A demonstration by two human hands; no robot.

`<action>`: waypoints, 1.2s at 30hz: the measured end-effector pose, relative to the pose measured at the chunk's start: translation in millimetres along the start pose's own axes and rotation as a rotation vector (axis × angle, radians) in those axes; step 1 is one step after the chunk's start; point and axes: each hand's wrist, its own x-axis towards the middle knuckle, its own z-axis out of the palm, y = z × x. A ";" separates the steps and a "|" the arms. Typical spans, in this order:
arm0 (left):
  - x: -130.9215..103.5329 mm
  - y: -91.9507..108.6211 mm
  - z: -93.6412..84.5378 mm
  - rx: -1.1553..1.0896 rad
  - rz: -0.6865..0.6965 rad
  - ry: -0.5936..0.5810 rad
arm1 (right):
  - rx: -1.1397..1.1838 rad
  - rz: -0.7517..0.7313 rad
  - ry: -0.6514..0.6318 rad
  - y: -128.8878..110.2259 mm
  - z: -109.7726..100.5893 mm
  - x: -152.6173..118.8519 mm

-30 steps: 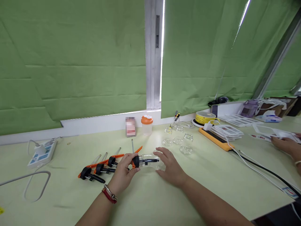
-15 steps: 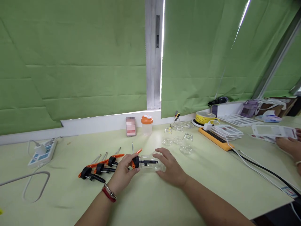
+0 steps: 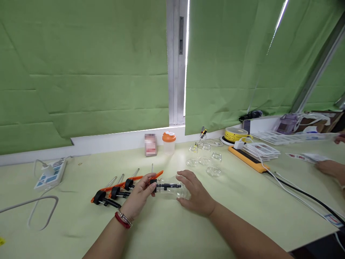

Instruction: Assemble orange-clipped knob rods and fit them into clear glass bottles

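1. A person's left hand [image 3: 138, 194] pinches a black cap [image 3: 153, 184] between thumb and fingers, in front of an orange-lidded cup [image 3: 169, 144], on the person's side of it and slightly to its left.
2. The right hand [image 3: 198, 194] curls around the base of a clear bottle [image 3: 171, 193], thumb on the near side and fingers on the far side, in front of the cup and to its right.
3. The bottle lies sideways between the two hands, directly in front of the cup, its neck at the cap and a black tube [image 3: 169, 186] inside; whether it touches the table [image 3: 172, 237] cannot be told.
4. An orange handle [image 3: 158, 175] slants up beside the cap, in front of the cup.
5. Three black-and-orange pumps [image 3: 115, 192] rest in a row, in front of the cup and to its left, the nearest one beside the left hand.
6. Three empty glass jars [image 3: 214, 171] stand to the cup's right, just beyond the right hand.
7. Far to the cup's right, a co-worker's hand [image 3: 330, 169] reaches some papers [image 3: 314, 157] on the table.
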 end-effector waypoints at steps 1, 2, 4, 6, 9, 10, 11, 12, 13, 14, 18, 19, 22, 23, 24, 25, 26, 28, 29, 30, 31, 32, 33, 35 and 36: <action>0.0 -0.2 0.1 -0.055 -0.009 0.016 | 0.001 -0.014 0.008 0.0 0.2 0.4; -0.1 0.1 0.1 -0.112 -0.022 0.028 | 0.000 -0.027 0.015 0.0 0.5 0.6; -0.1 1.3 -0.6 -0.220 -0.054 0.042 | 0.000 -0.047 0.027 0.3 0.8 0.9; 0.3 2.0 -2.1 -0.290 -0.087 0.036 | 0.009 -0.060 0.032 1.0 0.9 0.8; 1.7 0.6 -5.2 -0.315 -0.105 -0.016 | 0.031 -0.057 0.021 2.4 0.1 0.3; 2.0 -0.1 -6.2 -0.311 -0.105 -0.035 | 0.039 -0.048 0.011 2.8 -0.4 0.2; 2.2 -0.8 -7.0 -0.304 -0.104 -0.049 | 0.046 -0.040 0.003 3.1 -0.9 0.0; 2.3 -1.1 -7.6 -0.294 -0.105 -0.054 | 0.053 -0.033 -0.005 3.3 -1.4 -0.2; 2.2 -1.2 -7.9 -0.282 -0.106 -0.054 | 0.059 -0.028 -0.012 3.4 -2.1 -0.2; 1.9 -1.0 -8.1 -0.267 -0.107 -0.051 | 0.066 -0.025 -0.018 3.4 -2.7 -0.3; 0.9 1.6 -7.2 -0.224 -0.108 -0.043 | 0.096 -0.010 -0.040 2.6 -5.9 0.0; 0.7 2.2 -6.9 -0.215 -0.108 -0.045 | 0.108 -0.002 -0.049 2.4 -6.7 -0.1; 0.5 3.5 -5.8 -0.182 -0.103 -0.057 | 0.158 0.030 -0.073 2.9 -8.6 -0.7; 0.3 3.8 -5.3 -0.172 -0.101 -0.063 | 0.177 0.038 -0.077 3.4 -9.1 -1.0; 0.2 4.2 -4.8 -0.165 -0.099 -0.068 | 0.195 0.044 -0.078 4.0 -9.5 -1.4; 0.0 4.6 -4.1 -0.159 -0.098 -0.071 | 0.213 0.050 -0.081 4.6 -10.0 -1.7; -0.2 5.2 -3.4 -0.157 -0.099 -0.072 | 0.230 0.056 -0.084 5.3 -10.4 -2.0; -0.6 6.5 -1.7 -0.159 -0.102 -0.068 | 0.265 0.084 -0.093 6.4 -11.3 -3.0; -0.8 7.3 -0.9 -0.160 -0.104 -0.065 | 0.284 0.106 -0.101 6.7 -11.7 -3.6; -0.9 8.0 -0.2 -0.160 -0.107 -0.060 | 0.302 0.133 -0.110 6.9 -12.0 -4.4; -1.0 8.6 0.2 -0.159 -0.109 -0.056 | 0.321 0.164 -0.121 6.8 -12.1 -5.2; -1.0 9.1 0.5 -0.158 -0.111 -0.051 | 0.339 0.201 -0.131 6.7 -12.0 -6.1; -1.1 9.4 0.5 -0.158 -0.114 -0.047 | 0.359 0.241 -0.140 6.4 -11.7 -6.9; -1.0 9.3 0.2 -0.166 -0.124 -0.038 | 0.416 0.313 -0.132 6.2 -10.0 -7.8; -1.0 9.0 0.0 -0.174 -0.129 -0.035 | 0.458 0.342 -0.113 6.3 -8.5 -7.8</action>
